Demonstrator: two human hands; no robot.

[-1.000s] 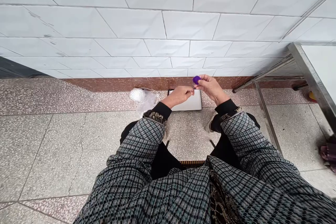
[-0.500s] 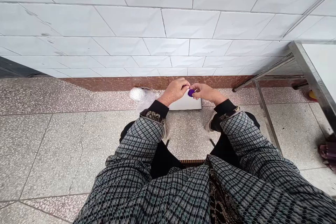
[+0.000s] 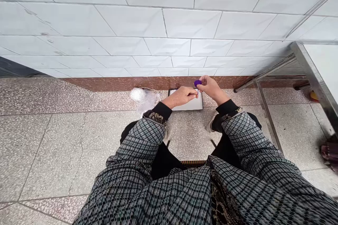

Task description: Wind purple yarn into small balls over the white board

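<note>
My right hand [image 3: 210,87] is closed on a small round purple yarn piece [image 3: 197,83], pinched by the fingertips. Lower and to its left, the fingers of my left hand [image 3: 185,95] are pressed together. A short dark strand seems to run down from the purple piece to these fingertips, though it is too fine to make out well. Beneath both hands lies a shallow white tray with a dark rim [image 3: 190,105], on the floor. Left of it, a ball of white yarn [image 3: 137,94] lies with a clear plastic bag [image 3: 148,103].
A white tiled wall [image 3: 169,23] with a red-brown base strip rises just beyond the tray. At the right stands a metal-framed table [image 3: 314,74], its legs on the speckled floor [image 3: 66,147]. My knees and shoes are on both sides of the tray.
My right hand has moved up and slightly right with the purple yarn piece. My left hand has moved down and right, so the hands are now apart, one above the other.
</note>
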